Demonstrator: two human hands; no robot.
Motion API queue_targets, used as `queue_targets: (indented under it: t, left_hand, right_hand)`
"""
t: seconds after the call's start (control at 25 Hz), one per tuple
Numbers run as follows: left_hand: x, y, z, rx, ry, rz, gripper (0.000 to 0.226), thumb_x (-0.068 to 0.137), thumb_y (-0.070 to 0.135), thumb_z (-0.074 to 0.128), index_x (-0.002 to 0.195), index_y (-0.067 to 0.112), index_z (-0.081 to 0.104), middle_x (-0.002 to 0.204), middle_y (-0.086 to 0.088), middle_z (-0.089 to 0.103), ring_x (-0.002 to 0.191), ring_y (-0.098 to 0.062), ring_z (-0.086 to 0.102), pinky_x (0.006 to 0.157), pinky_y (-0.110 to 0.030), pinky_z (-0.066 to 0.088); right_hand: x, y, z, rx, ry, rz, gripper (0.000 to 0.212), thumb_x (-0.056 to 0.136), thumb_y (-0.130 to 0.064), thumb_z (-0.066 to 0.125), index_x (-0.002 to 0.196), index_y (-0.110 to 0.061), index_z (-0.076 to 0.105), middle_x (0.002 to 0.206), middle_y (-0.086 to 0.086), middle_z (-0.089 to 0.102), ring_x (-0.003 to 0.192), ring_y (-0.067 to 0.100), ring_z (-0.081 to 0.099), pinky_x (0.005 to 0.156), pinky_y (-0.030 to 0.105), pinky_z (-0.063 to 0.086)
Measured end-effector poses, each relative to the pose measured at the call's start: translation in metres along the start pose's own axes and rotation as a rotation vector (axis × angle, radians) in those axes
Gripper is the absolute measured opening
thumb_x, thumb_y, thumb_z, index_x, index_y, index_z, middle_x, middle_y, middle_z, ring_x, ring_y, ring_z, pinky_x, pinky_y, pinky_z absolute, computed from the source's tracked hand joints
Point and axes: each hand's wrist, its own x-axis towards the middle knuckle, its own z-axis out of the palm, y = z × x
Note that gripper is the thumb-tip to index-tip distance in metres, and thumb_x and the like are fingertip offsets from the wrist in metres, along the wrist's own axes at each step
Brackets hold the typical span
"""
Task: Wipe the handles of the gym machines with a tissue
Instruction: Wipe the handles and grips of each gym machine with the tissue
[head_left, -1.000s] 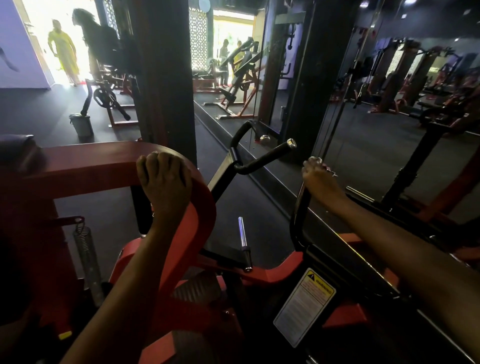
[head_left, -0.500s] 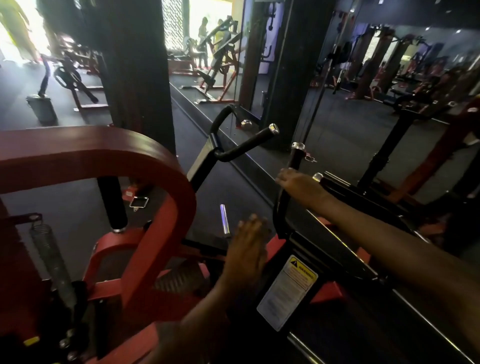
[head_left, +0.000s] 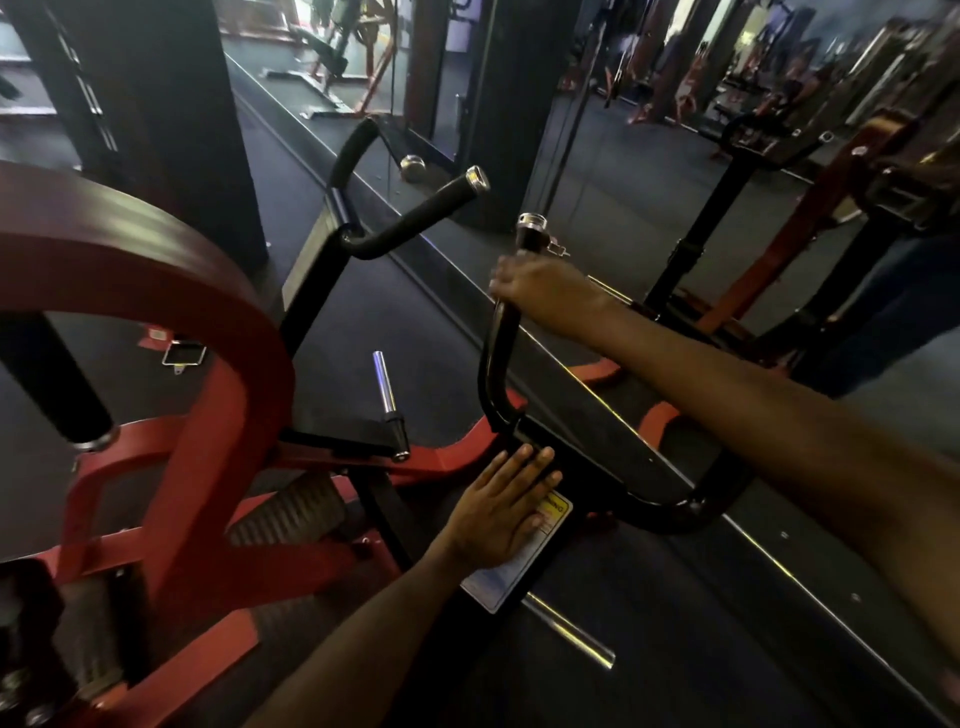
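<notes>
Now your left hand (head_left: 501, 506) has left the red frame (head_left: 171, 270) and lies flat, fingers straight, on the warning label (head_left: 524, 551), while your right hand (head_left: 543, 283) grips the black handle (head_left: 506, 332) lower down (tissue hidden, presumably inside), so wiping continues.

The black upright handle (head_left: 500, 343) has a chrome cap on top and curves down into a black frame. A second black handle (head_left: 415, 215), also chrome-capped, angles up just left of it.
</notes>
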Motion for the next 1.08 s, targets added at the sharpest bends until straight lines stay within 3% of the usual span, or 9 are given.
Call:
queue_targets:
  t: [0.12,0.28,0.44,0.6,0.72,0.76,0.84,0.92,1.08]
  left_hand:
    - [-0.003,0.003,0.002,-0.037,0.011,0.012,0.054,0.106,0.034,0.019,0.156,0.018,0.007,0.164,-0.003,0.002,0.15,-0.024,0.007,0.122,-0.039,0.012]
    - [-0.002,-0.001,0.003,-0.053,0.019,0.008,0.054,0.105,0.032,0.02,0.156,0.018,0.007,0.164,-0.004,0.002,0.15,-0.024,0.008,0.121,-0.04,0.013]
    - [-0.003,-0.001,0.004,-0.061,0.006,-0.004,0.054,0.105,0.033,0.02,0.156,0.018,0.007,0.164,-0.004,0.003,0.15,-0.024,0.008,0.122,-0.04,0.012]
    - [-0.006,-0.001,0.003,-0.069,0.007,-0.005,0.055,0.105,0.033,0.019,0.156,0.018,0.007,0.164,-0.003,0.002,0.15,-0.024,0.007,0.122,-0.039,0.011]
    - [-0.007,-0.001,0.004,-0.061,0.01,-0.002,0.055,0.105,0.033,0.019,0.156,0.017,0.007,0.164,-0.004,0.002,0.15,-0.024,0.007,0.122,-0.039,0.011]
    - [-0.008,0.0,0.005,-0.054,0.012,0.0,0.055,0.104,0.033,0.019,0.156,0.017,0.007,0.164,-0.004,0.002,0.15,-0.024,0.007,0.122,-0.039,0.011]
    - [-0.009,-0.001,0.004,-0.037,0.017,-0.003,0.055,0.105,0.033,0.018,0.156,0.017,0.006,0.164,-0.004,0.002,0.15,-0.024,0.006,0.122,-0.039,0.01]
    - [-0.009,-0.002,0.004,-0.041,0.019,-0.006,0.055,0.105,0.033,0.018,0.156,0.018,0.006,0.164,-0.003,0.002,0.15,-0.024,0.006,0.122,-0.039,0.01]
    - [-0.007,0.001,0.007,-0.038,0.024,-0.008,0.055,0.105,0.033,0.017,0.156,0.018,0.006,0.164,-0.004,0.002,0.15,-0.023,0.006,0.122,-0.038,0.009]
  right_hand:
    - [0.007,-0.003,-0.002,0.098,0.023,0.196,0.033,0.09,0.001,0.047,0.122,-0.004,0.054,0.132,0.016,0.049,0.127,0.03,0.042,0.107,0.037,0.034]
    - [-0.008,-0.021,0.004,0.168,-0.103,-0.136,0.031,0.091,-0.002,0.047,0.119,-0.008,0.06,0.121,0.009,0.058,0.117,0.025,0.051,0.102,0.034,0.039]
    - [0.02,0.012,0.002,0.116,-0.001,0.3,0.028,0.09,0.0,0.049,0.116,-0.003,0.061,0.122,0.016,0.056,0.119,0.029,0.05,0.103,0.037,0.04]
    - [-0.012,-0.034,0.003,0.278,-0.001,0.046,0.029,0.089,0.005,0.048,0.115,0.002,0.06,0.121,0.018,0.057,0.118,0.032,0.052,0.099,0.041,0.044]
    - [-0.011,-0.002,-0.015,0.554,0.339,0.662,0.022,0.092,0.003,0.043,0.109,0.007,0.057,0.112,0.021,0.057,0.098,0.031,0.059,0.082,0.031,0.049]
    - [-0.003,0.016,-0.017,0.64,0.273,0.88,0.019,0.094,0.001,0.043,0.106,0.006,0.057,0.111,0.02,0.058,0.093,0.027,0.06,0.077,0.023,0.048]
    - [0.014,0.043,-0.015,1.239,0.124,1.143,0.016,0.093,0.004,0.041,0.083,0.001,0.053,0.091,0.015,0.058,0.067,0.017,0.055,0.072,0.007,0.046]
    - [0.024,0.055,-0.006,1.839,0.077,1.25,0.026,0.093,0.011,0.035,0.075,-0.003,0.046,0.076,0.011,0.05,0.057,0.012,0.042,0.079,0.014,0.052]
    - [0.007,0.046,0.009,1.765,-0.359,1.047,0.025,0.087,0.011,0.04,0.073,-0.003,0.055,0.063,0.009,0.063,0.062,0.018,0.059,0.063,0.03,0.055]
